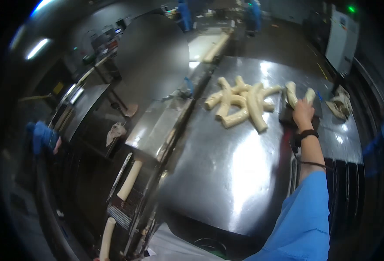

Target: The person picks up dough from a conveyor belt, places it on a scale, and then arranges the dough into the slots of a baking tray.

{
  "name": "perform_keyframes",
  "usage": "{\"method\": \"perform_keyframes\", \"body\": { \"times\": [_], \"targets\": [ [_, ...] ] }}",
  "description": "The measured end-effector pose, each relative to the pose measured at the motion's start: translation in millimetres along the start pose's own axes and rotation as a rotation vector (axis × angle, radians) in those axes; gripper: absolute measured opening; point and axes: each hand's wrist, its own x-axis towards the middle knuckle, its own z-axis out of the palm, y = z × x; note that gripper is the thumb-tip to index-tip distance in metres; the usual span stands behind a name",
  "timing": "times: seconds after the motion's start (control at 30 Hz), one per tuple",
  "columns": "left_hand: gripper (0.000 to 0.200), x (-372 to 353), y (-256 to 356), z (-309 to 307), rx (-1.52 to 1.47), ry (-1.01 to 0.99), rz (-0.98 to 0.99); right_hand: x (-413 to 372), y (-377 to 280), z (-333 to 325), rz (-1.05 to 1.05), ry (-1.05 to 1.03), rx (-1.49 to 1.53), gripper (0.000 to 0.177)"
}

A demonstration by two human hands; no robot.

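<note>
My right hand [304, 114] is closed around the middle of a bent, pale dough roll [291, 93], which rests on a dark, box-like block [287, 115] at the table's right side. Both ends of that roll stick out beyond my fingers. To the left lies a loose pile of curved dough rolls [255, 106] on the shiny metal table [205, 161]. At the lower left edge, only a sliver of my left hand [97, 259] shows, at the bottom end of another dough roll [107, 239]. Most of that hand is out of frame.
One more dough roll [130, 180] lies on the narrow conveyor [121, 216], near a metal cover [150, 132]. A crumpled cloth [340, 103] sits right of the block. A co-worker's blue sleeve [44, 135] shows at far left. A large blurred patch hides part of the background.
</note>
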Motion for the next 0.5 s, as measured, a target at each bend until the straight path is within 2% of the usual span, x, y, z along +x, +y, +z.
{"method": "perform_keyframes", "body": {
  "times": [0.07, 0.1, 0.13, 0.17, 0.2, 0.23, 0.27, 0.3, 0.33, 0.37, 0.4, 0.47, 0.5],
  "targets": [
    [0.054, 19, -34, 7, -0.457, -0.129, -0.134, 2, -3, 27, -0.146, 0.242, -0.135, 0.028],
    [0.06, 15, -48, 10, -0.685, -0.186, -0.193, -12, -18, 13, -0.174, 0.233, -0.111, 0.03],
    [0.06, 1, -58, 11, -0.698, -0.172, -0.219, -28, -35, -5, -0.201, 0.218, -0.089, 0.031],
    [0.052, -28, -39, 7, -0.873, -0.176, -0.249, -30, -49, -7, -0.206, 0.016, 0.022, 0.039],
    [0.044, -56, -17, 1, -1.043, -0.178, -0.278, -29, -57, 19, -0.257, -0.014, 0.222, 0.043],
    [0.038, -73, -6, -4, -1.205, -0.179, -0.308, -34, -65, 54, -0.384, 0.062, 0.391, 0.044],
    [0.038, -75, -11, -1, -1.195, -0.17, -0.339, -66, -87, 37, -0.318, -0.168, 0.555, 0.046],
    [0.031, -71, -18, 9, -1.171, -0.112, -0.295, -98, -107, 34, -0.404, -0.261, 0.607, 0.04],
    [0.026, -73, -12, 9, -1.145, -0.054, -0.249, -140, -133, 33, -0.503, -0.209, 0.639, 0.037],
    [0.024, -72, -8, 2, -1.267, -0.071, -0.362, -175, -144, 22, -0.686, -0.378, 0.439, 0.041],
    [0.023, -75, 8, -12, -1.389, -0.072, -0.482, -207, -161, 9, -0.862, -0.281, 0.352, 0.044],
    [0.019, -70, -9, -19, -1.535, 0.003, -0.375, -250, -179, -18, -1.081, -0.233, 0.477, 0.045],
    [0.018, -85, 10, -37, -1.611, 0.017, -0.341, -263, -185, -29, -1.14, -0.28, 0.498, 0.05]
  ]
}}
